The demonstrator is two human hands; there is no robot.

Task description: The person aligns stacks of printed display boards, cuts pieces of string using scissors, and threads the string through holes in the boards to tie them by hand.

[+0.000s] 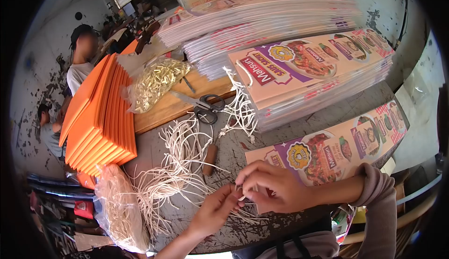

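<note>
My left hand and my right hand meet at the table's near side, fingertips pinched together on a short bit of white cord. Most of that cord is hidden by the fingers. Under my right hand and forearm lies a printed cardboard panel marked Mahsuri, its left end partly covered. Just left of my hands spreads a tangled heap of loose white cords. Between heap and panel lies a brown wooden-looking handle, with a dark thin tip.
Stacked printed panels stand at right, knotted cords hanging beside them; a taller stack is behind. Black-handled scissors, a bag of brass-coloured pieces, orange folded sheets and a bag of cords lie left. Two people sit beyond.
</note>
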